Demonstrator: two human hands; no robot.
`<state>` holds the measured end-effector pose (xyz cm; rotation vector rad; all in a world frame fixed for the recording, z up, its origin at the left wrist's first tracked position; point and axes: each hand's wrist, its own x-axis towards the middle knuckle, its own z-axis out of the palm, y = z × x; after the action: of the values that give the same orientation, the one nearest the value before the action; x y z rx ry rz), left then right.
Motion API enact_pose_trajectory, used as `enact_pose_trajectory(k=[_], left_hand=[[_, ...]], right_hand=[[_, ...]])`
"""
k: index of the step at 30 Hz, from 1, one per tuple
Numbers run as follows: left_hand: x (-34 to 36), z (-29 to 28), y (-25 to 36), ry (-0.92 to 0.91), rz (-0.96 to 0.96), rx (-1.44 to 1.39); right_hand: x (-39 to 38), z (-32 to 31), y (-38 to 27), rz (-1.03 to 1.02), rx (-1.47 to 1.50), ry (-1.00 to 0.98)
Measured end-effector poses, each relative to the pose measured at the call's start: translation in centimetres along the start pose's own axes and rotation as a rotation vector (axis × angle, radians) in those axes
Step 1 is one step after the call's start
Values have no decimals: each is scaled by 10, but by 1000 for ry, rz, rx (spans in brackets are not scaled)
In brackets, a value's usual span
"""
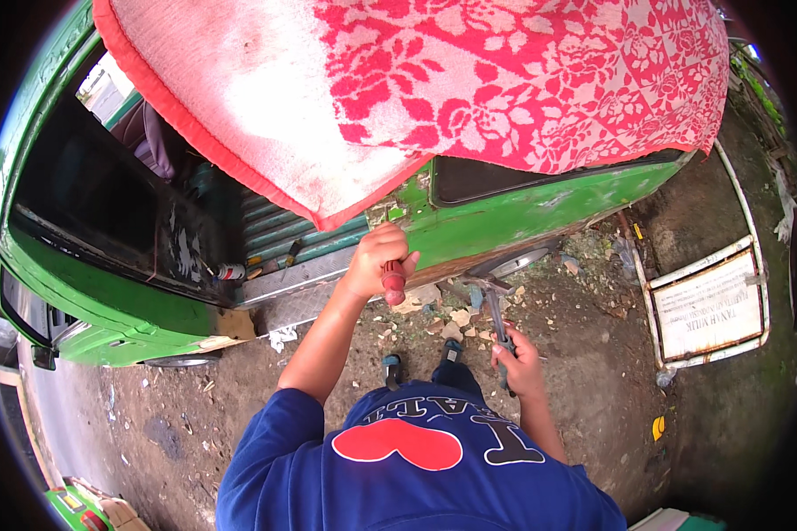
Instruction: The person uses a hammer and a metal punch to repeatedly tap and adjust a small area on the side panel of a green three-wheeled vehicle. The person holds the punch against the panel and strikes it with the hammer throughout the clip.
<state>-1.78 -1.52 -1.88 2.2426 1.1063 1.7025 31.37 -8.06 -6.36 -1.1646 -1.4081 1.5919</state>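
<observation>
My left hand [376, 252] is wrapped around a tool with a red handle [393, 281]. Its butt points toward me, and its working end is hidden behind my fist at the green van's door pillar. Chipped paint and bare patches show on the green body panel [496, 217] beside it. Lower and to the right, my right hand [520, 358] grips a hammer [496, 311] by its dark handle, head pointing away from me. The hammer is apart from the red handle.
A pink floral blanket [514, 80] drapes over the van's roof and window. The doorway shows a ribbed floor [274, 217] with small items near the sill. Flakes and rubble [452, 323] litter the ground. To the right stands a white metal-framed sign [710, 305].
</observation>
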Motion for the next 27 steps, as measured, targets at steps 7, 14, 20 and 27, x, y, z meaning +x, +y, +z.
enact_pose_trajectory(k=[7,14,20,27], left_hand=[[19,17,-4,102,6,95],[23,22,-8,154,-7,109],[25,26,-9,231,-110,144],[2,33,-6,158,16,123]], right_hand=[[-9,24,-24,-250,25,117],[-13,39,-68,-787,-360,145],[5,48,-98,-663,-929,-31],[-16,29,-58,-560,-198,135]])
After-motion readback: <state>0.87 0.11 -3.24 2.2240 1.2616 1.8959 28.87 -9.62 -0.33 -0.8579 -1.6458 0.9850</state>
